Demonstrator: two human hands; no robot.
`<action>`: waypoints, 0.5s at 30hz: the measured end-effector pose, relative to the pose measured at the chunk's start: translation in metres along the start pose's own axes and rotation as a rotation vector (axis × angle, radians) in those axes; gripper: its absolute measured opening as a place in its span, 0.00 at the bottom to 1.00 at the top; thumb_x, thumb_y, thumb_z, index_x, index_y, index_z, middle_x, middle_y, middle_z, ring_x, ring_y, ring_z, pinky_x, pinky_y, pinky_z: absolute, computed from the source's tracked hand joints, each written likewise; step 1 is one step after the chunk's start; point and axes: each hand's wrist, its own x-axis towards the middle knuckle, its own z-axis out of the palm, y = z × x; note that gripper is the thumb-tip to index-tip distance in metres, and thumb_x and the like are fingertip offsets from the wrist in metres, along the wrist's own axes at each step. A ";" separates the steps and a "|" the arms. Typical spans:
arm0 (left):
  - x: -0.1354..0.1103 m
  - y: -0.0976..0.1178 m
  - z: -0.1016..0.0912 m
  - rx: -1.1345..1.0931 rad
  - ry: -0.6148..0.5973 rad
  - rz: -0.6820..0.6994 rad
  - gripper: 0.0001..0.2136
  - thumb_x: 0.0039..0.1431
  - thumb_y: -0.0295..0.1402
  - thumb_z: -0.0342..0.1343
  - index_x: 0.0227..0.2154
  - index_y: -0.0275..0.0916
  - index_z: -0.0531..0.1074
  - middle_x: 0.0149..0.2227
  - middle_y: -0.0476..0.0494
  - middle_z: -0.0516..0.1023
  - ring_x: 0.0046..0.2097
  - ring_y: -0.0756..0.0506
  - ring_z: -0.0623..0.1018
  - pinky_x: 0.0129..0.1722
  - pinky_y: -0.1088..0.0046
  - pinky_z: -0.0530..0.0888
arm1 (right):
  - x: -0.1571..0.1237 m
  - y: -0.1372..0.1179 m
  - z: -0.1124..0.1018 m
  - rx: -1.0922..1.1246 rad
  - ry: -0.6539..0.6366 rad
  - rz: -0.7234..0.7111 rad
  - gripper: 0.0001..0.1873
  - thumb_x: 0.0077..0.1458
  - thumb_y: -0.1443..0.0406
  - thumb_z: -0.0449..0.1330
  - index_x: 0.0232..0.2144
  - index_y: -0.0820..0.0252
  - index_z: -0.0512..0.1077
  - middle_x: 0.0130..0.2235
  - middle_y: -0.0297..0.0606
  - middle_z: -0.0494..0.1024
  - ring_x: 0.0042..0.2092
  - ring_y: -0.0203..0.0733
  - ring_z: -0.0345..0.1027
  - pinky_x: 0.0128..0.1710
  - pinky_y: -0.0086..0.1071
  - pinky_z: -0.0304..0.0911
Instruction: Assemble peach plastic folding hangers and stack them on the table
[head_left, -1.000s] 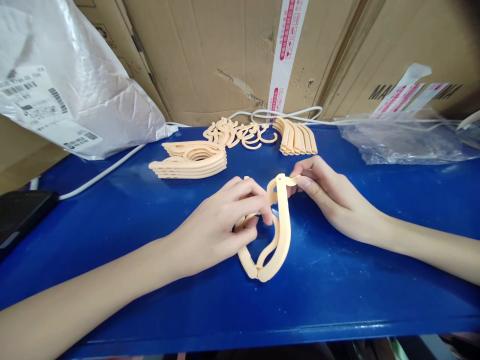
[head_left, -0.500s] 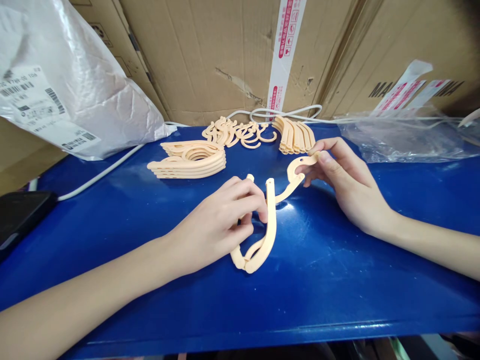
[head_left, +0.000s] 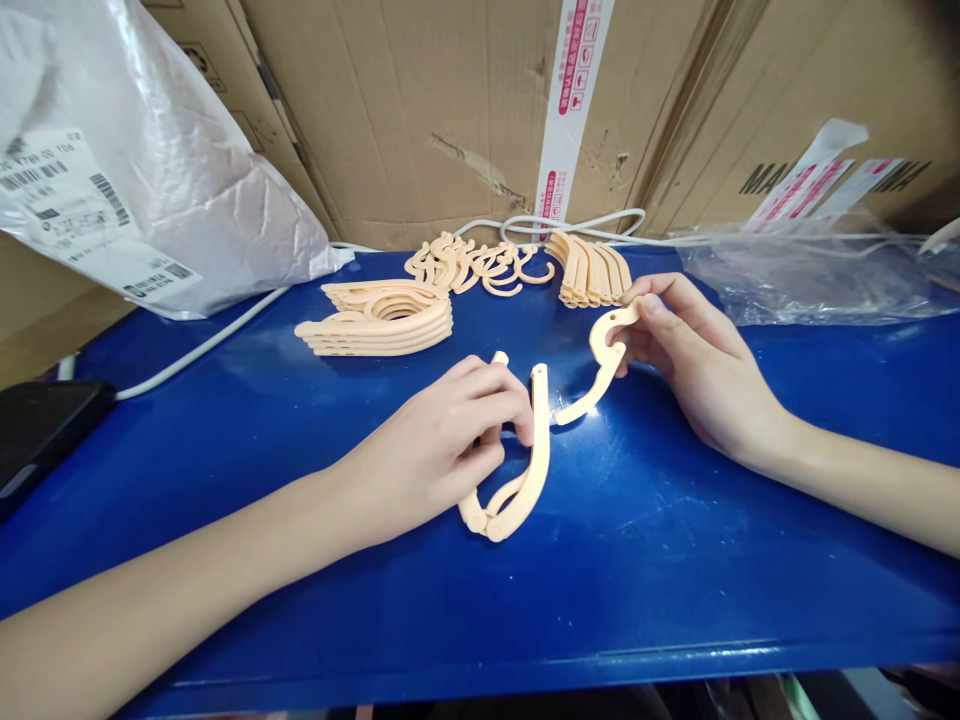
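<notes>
My left hand [head_left: 465,430] is curled over a cream plastic folding-hanger body [head_left: 534,470], its fingers hiding part of the jointed, curved arms. The tip of one arm sticks up above the fingers, and the joint faces the front edge. Between the thumb and fingers of my right hand [head_left: 679,335] is a cream hanger hook [head_left: 596,365], pinched by one end. Its curved free end points down and left, just right of the hanger body, with a small gap visible between them.
Behind my left hand lies a stack of folded hangers [head_left: 390,325]. Loose hooks [head_left: 476,262] and a row of curved arms [head_left: 589,270] sit farther back on the blue table [head_left: 675,560]. A phone-like black object [head_left: 52,430], silver parcel [head_left: 172,170], clear plastic [head_left: 810,275] and boxes [head_left: 405,110] surround them.
The hook in my right hand has turned, and its free end has come out from beside the hanger body. My left hand has hardly moved; the hanger arm leans slightly differently.
</notes>
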 end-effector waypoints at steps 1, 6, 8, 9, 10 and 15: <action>0.000 0.000 0.000 -0.004 -0.001 0.004 0.13 0.57 0.16 0.45 0.36 0.38 0.70 0.40 0.49 0.73 0.43 0.48 0.67 0.43 0.73 0.66 | 0.001 0.001 0.000 0.007 0.004 0.005 0.04 0.64 0.63 0.52 0.37 0.57 0.62 0.29 0.31 0.71 0.28 0.32 0.66 0.28 0.26 0.63; 0.000 0.000 0.000 -0.019 -0.011 0.007 0.14 0.59 0.16 0.44 0.35 0.39 0.70 0.40 0.50 0.73 0.44 0.48 0.68 0.44 0.73 0.65 | 0.003 0.003 0.001 0.010 0.030 0.005 0.04 0.64 0.63 0.52 0.36 0.57 0.64 0.27 0.30 0.70 0.26 0.31 0.65 0.26 0.25 0.64; 0.000 0.000 0.000 -0.027 -0.016 0.003 0.14 0.58 0.15 0.44 0.35 0.39 0.71 0.41 0.51 0.74 0.44 0.49 0.69 0.44 0.74 0.65 | 0.003 0.002 0.002 0.005 0.033 0.013 0.04 0.64 0.64 0.51 0.36 0.57 0.64 0.26 0.29 0.69 0.26 0.31 0.65 0.26 0.25 0.64; 0.000 0.000 0.000 -0.033 -0.018 -0.003 0.15 0.58 0.15 0.44 0.35 0.39 0.71 0.41 0.51 0.74 0.44 0.49 0.69 0.44 0.74 0.66 | 0.003 0.001 0.002 0.002 0.037 0.017 0.04 0.64 0.65 0.51 0.36 0.57 0.65 0.27 0.30 0.69 0.26 0.31 0.65 0.26 0.25 0.64; -0.001 0.000 0.000 -0.039 -0.019 -0.009 0.15 0.57 0.15 0.44 0.36 0.39 0.71 0.41 0.50 0.74 0.44 0.49 0.69 0.44 0.74 0.66 | 0.003 0.001 0.003 -0.001 0.044 0.021 0.04 0.64 0.65 0.51 0.35 0.58 0.65 0.27 0.30 0.70 0.26 0.31 0.65 0.26 0.25 0.63; -0.002 0.001 -0.001 -0.070 -0.039 -0.029 0.15 0.57 0.14 0.45 0.37 0.39 0.70 0.42 0.51 0.74 0.46 0.51 0.71 0.47 0.77 0.66 | 0.003 -0.002 0.004 0.002 0.049 0.049 0.05 0.63 0.64 0.53 0.36 0.59 0.66 0.28 0.31 0.71 0.26 0.30 0.65 0.26 0.25 0.63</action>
